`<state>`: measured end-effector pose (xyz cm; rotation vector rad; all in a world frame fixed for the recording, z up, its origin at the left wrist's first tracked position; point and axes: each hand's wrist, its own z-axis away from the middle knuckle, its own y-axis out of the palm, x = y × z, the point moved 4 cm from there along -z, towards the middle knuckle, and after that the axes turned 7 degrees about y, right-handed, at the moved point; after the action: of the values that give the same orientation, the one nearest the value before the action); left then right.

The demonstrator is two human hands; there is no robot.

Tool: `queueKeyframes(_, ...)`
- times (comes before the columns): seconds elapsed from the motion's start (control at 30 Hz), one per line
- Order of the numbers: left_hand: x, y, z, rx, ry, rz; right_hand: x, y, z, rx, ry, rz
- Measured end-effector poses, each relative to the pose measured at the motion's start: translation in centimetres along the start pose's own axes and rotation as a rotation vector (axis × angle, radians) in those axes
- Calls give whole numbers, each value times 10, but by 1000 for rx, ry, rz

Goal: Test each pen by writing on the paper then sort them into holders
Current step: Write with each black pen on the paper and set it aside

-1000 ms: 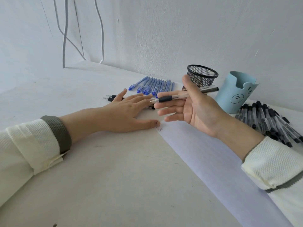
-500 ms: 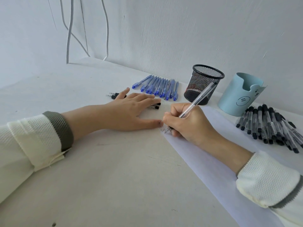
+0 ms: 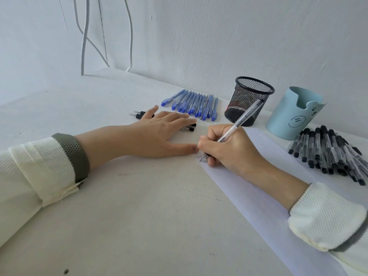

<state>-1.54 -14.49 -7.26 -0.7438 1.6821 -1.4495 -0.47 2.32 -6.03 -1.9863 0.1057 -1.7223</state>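
Clear plastic, the pen (image 3: 242, 118) is pinched in the curled fingers (image 3: 214, 130) of the right hand (image 3: 233, 150), with its tip on the paper (image 3: 258, 196) at the left edge. The left hand (image 3: 157, 134) lies flat just left of the paper, fingers straight and spread. Beyond the paper stand a mesh holder (image 3: 249, 100) and a blue holder (image 3: 288, 116). Black pens (image 3: 328, 152) lie heaped to its right.

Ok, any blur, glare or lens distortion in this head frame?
Head view: soft, even light, faint shadows, no glare; wide-angle stretching toward the frame edges; the right hand and its clear plastic pen look sharp; handwriting on the white paper sheet is too small to read.
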Motion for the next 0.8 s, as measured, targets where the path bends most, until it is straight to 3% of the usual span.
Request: queueKeyframes(0.8, 2, 1, -1, 7, 18, -10, 2, -4, 2, 1, 29, 31)
